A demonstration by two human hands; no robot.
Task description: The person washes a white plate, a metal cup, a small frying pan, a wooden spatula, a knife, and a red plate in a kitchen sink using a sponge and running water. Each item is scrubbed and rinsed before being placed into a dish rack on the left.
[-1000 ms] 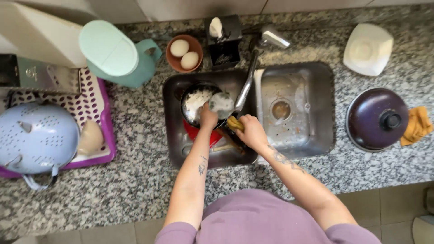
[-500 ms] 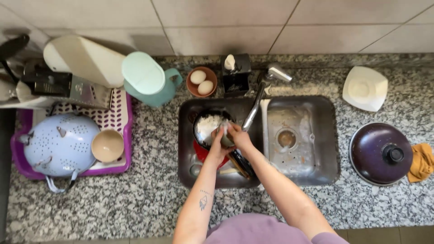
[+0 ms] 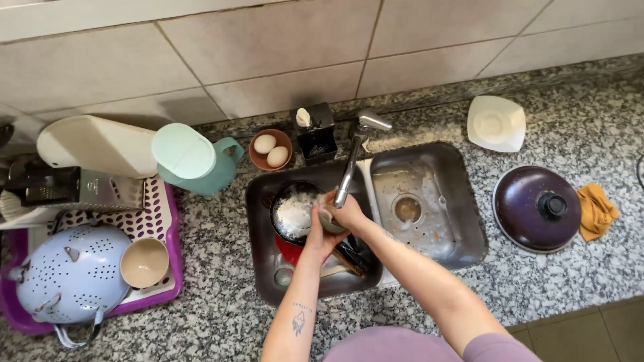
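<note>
- Head view: a small pale cup (image 3: 330,221) is held over the left basin of the steel sink (image 3: 463,221), just under the spout of the faucet (image 3: 352,161).
- The left hand (image 3: 320,236) is pressed against the cup's near side, fingers curled on it.
- The right hand (image 3: 349,211) is wrapped around the cup's far side.
- A soapy dark pan (image 3: 292,214) is seen just left of the cup, above a red dish (image 3: 288,251).
- A bowl of two eggs (image 3: 271,149) and a mint jug (image 3: 194,161) are set on the granite behind the sink.
</note>
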